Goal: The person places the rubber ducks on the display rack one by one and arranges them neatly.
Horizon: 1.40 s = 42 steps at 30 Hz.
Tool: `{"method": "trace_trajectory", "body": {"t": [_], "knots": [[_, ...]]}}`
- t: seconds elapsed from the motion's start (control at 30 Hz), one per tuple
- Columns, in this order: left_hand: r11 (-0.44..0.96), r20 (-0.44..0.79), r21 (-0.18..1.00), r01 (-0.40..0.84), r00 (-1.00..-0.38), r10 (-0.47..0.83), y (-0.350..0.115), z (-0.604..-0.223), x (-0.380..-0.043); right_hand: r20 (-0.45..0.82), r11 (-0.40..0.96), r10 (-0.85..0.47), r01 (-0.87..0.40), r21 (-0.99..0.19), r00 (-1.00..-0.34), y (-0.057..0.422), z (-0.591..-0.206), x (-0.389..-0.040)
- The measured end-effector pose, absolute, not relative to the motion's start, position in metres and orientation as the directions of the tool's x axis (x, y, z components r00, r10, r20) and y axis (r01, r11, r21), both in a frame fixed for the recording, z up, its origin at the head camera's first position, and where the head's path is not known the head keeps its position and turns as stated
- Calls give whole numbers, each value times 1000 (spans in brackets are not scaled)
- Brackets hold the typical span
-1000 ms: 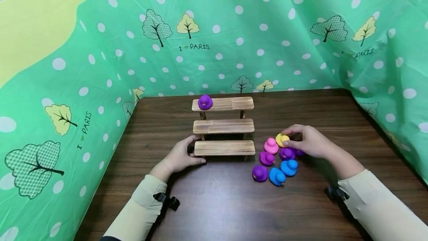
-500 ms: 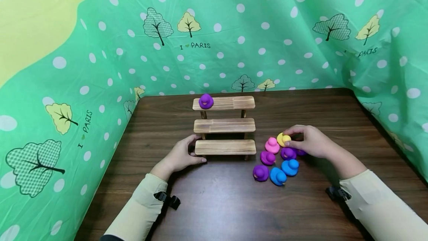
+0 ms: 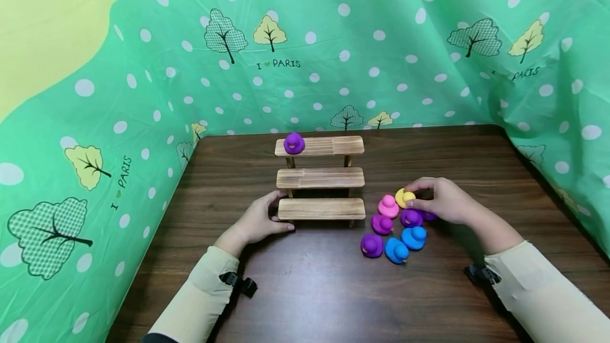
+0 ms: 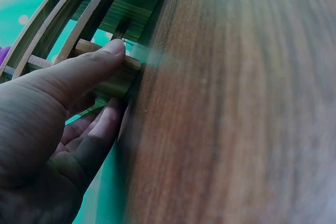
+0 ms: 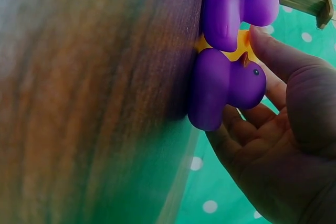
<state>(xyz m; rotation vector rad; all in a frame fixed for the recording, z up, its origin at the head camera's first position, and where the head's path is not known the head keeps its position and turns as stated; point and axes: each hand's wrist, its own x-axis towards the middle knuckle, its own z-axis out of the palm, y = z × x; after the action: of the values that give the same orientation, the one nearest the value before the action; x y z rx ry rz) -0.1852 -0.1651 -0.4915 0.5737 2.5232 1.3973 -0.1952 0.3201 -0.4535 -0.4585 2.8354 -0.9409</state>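
Note:
A three-step wooden shelf stand point(image 3: 329, 209) stands on the dark table, with one purple rubber duck point(image 3: 294, 143) at the left of its top step. My left hand point(image 3: 256, 219) grips the stand's lower left end; in the left wrist view the thumb point(image 4: 100, 66) and fingers close around a leg point(image 4: 86, 46). To the right, my right hand point(image 3: 443, 202) pinches a yellow rubber duck point(image 3: 403, 198) at the back of a group of ducks. Purple ducks hide much of that yellow duck point(image 5: 241, 43) in the right wrist view.
Beside the yellow duck sits a pink duck point(image 3: 388, 206). A magenta duck point(image 3: 382, 224), several purple ducks point(image 3: 371, 245) and two blue ducks point(image 3: 396, 251) lie close together right of the stand. A green dotted cloth point(image 3: 305, 83) hangs behind and beside the table point(image 3: 305, 290).

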Motion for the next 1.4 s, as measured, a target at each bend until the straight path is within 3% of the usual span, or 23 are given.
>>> {"method": "trace_trajectory", "body": {"t": [0.5,0.83,1.4], "knots": [[472,12,850,236,-903,430,-166,-494,-186,16,747,-272,-221,-627,-962,316,-444,-200],[480,-6,850,218,-907,422,-165,-491,-184,177,700,-218,-280,-657,-960,306,-427,-203],[473,10,850,233,-904,427,-166,-493,-185,335,626,-163,-360,-692,-928,279,-367,-219]]}}
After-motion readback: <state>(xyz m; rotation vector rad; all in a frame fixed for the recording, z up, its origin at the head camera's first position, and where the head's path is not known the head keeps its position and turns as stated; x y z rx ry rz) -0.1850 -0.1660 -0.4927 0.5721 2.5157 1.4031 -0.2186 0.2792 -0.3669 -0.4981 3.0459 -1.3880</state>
